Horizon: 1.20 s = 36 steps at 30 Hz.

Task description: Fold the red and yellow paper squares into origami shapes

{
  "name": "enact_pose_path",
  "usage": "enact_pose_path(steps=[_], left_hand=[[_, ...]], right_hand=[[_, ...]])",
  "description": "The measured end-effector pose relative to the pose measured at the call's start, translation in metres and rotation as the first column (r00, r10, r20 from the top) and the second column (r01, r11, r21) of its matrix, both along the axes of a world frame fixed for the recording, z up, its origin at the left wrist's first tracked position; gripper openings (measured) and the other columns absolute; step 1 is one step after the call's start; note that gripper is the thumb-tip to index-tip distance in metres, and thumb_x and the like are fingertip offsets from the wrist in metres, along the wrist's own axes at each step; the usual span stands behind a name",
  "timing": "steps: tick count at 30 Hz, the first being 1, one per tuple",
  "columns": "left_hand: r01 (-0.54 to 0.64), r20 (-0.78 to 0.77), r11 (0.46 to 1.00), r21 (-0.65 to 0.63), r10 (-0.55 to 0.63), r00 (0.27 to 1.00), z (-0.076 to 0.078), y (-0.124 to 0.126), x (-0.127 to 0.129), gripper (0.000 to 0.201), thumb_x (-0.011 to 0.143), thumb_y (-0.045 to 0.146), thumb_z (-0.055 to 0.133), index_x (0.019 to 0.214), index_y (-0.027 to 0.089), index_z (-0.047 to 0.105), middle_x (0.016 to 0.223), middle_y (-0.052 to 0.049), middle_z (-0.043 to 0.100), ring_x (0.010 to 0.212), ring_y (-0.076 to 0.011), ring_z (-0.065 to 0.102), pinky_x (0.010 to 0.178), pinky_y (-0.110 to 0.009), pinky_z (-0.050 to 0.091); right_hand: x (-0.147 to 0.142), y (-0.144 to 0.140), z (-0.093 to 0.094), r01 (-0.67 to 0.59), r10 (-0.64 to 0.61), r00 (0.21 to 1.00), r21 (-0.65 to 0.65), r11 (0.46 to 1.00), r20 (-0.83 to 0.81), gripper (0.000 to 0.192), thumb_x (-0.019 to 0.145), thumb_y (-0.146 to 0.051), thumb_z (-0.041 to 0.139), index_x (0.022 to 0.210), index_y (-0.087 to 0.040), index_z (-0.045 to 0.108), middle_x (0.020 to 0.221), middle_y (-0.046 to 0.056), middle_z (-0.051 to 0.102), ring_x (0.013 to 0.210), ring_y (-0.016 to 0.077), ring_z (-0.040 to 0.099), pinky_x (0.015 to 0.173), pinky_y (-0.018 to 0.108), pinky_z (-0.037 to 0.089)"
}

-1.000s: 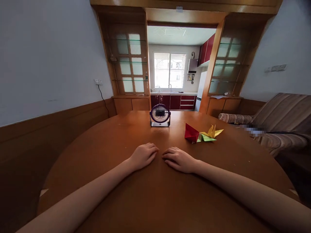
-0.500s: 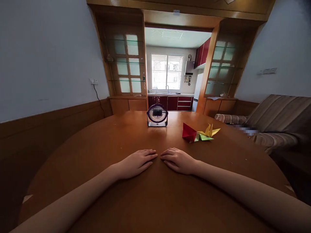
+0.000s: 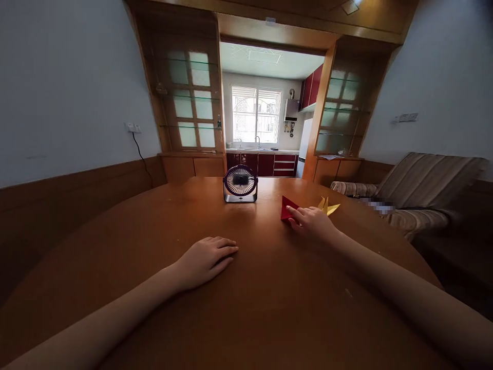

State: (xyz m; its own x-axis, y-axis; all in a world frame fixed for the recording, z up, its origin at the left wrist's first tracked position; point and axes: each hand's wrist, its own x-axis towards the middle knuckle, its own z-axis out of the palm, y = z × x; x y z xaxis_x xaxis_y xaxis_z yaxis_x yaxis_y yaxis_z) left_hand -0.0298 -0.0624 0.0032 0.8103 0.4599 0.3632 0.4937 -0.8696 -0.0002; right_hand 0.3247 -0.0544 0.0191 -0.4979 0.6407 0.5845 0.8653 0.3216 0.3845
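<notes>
My left hand (image 3: pixel 210 261) lies palm down on the brown wooden table (image 3: pixel 246 318), its fingers stretched out and holding nothing. Farther forward, my right hand (image 3: pixel 311 222) reaches to a red folded-paper piece (image 3: pixel 285 208). Its index finger lies over the red paper and the thumb is lower, apart from it; I cannot tell whether they press on the paper. The hand hides the right part of that piece. Just behind the right hand shows a yellow origami crane (image 3: pixel 329 206), partly covered. The light green paper is hidden from sight.
A small dark purple desk fan (image 3: pixel 241 182) stands at the table's far middle. Beyond the table's right side is a striped armchair (image 3: pixel 427 180). Wooden shelves frame an opening to a kitchen with a window (image 3: pixel 256 113). A black cord (image 3: pixel 142 156) hangs from a left wall socket.
My right hand has left its place beside the left hand and moved forward and right to the red paper. My left hand stays on the table. The view has turned slightly right.
</notes>
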Motion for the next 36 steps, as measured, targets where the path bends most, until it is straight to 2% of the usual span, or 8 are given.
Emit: enact_pose_path(steps=[5,10,17,22,26,31,33,36], left_hand=[[-0.033,0.199,0.999,0.032,0.026,0.980,-0.006,0.010,0.010,0.031,0.096,0.025,0.039,0.110,0.020,0.066,0.108,-0.006,0.069,0.095,-0.0186,0.066,0.082,-0.032,0.051],[-0.101,0.423,0.981,-0.166,0.163,0.891,-0.011,0.033,0.031,0.026,0.092,0.027,0.043,0.106,0.022,0.065,0.103,-0.004,0.068,0.079,-0.0153,0.064,0.073,-0.029,0.051],[0.067,0.693,0.798,-0.598,0.473,0.544,-0.013,0.074,0.056,0.052,0.085,0.043,0.057,0.129,0.018,0.046,0.120,-0.011,0.058,0.099,-0.0211,0.060,0.071,-0.030,0.052],[0.327,0.732,0.657,-0.680,0.584,0.349,-0.018,0.083,0.052,0.055,0.079,0.038,0.063,0.126,0.018,0.042,0.122,-0.013,0.057,0.099,-0.0217,0.063,0.067,-0.027,0.052],[0.345,0.754,0.674,-0.654,0.616,0.227,-0.020,0.084,0.049,0.064,0.069,0.022,0.071,0.126,0.021,0.041,0.122,-0.012,0.057,0.104,-0.0216,0.061,0.081,-0.032,0.052],[0.298,0.753,0.694,-0.656,0.631,0.188,-0.022,0.083,0.046,0.080,0.052,0.013,0.080,0.124,0.022,0.047,0.107,-0.006,0.063,0.090,-0.0185,0.064,0.076,-0.030,0.053],[0.293,0.756,0.701,-0.651,0.635,0.159,-0.022,0.081,0.045,0.075,0.050,0.014,0.082,0.118,0.020,0.052,0.099,-0.004,0.067,0.084,-0.0176,0.065,0.073,-0.029,0.054],[0.310,0.738,0.675,-0.669,0.651,0.176,-0.020,0.077,0.048,0.058,0.048,0.018,0.084,0.102,0.017,0.062,0.087,-0.004,0.071,0.077,-0.0189,0.066,0.068,-0.030,0.055]], right_hand=[[0.015,0.004,-0.008,0.140,-0.151,0.987,-0.184,0.973,-0.048,0.031,0.094,-0.041,0.046,0.099,-0.016,0.064,0.081,0.007,0.069,0.067,0.0193,0.061,0.059,0.027,0.032],[0.004,0.006,-0.003,-0.004,0.001,0.999,-0.092,0.996,-0.039,0.033,0.097,-0.027,0.039,0.078,-0.015,0.063,0.077,0.007,0.067,0.063,0.0148,0.058,0.059,0.026,0.030],[-0.043,0.018,0.003,-0.327,0.333,0.937,0.069,0.942,-0.105,0.028,0.097,-0.025,0.041,0.084,-0.017,0.065,0.072,0.005,0.067,0.060,0.0128,0.056,0.061,0.026,0.037],[-0.084,0.041,-0.016,-0.460,0.469,0.844,0.098,0.883,-0.261,0.021,0.097,-0.026,0.044,0.092,-0.018,0.063,0.077,0.005,0.068,0.060,0.0125,0.058,0.059,0.026,0.038],[-0.100,0.042,-0.028,-0.546,0.545,0.780,0.093,0.833,-0.308,0.019,0.097,-0.023,0.044,0.096,-0.017,0.062,0.081,0.006,0.068,0.062,0.0127,0.058,0.060,0.026,0.041],[-0.097,0.025,-0.030,-0.686,0.604,0.675,-0.060,0.725,-0.424,0.023,0.096,-0.028,0.046,0.107,-0.018,0.064,0.092,0.008,0.066,0.076,0.0153,0.061,0.067,0.028,0.047],[-0.096,0.020,-0.028,-0.722,0.542,0.587,-0.087,0.686,-0.601,0.028,0.097,-0.033,0.045,0.114,-0.018,0.062,0.094,0.008,0.064,0.077,0.0151,0.060,0.068,0.028,0.048],[-0.097,0.021,-0.028,-0.674,0.326,0.420,-0.050,0.737,-0.847,0.031,0.096,-0.039,0.047,0.115,-0.018,0.058,0.094,0.007,0.062,0.075,0.0146,0.058,0.065,0.028,0.048]])
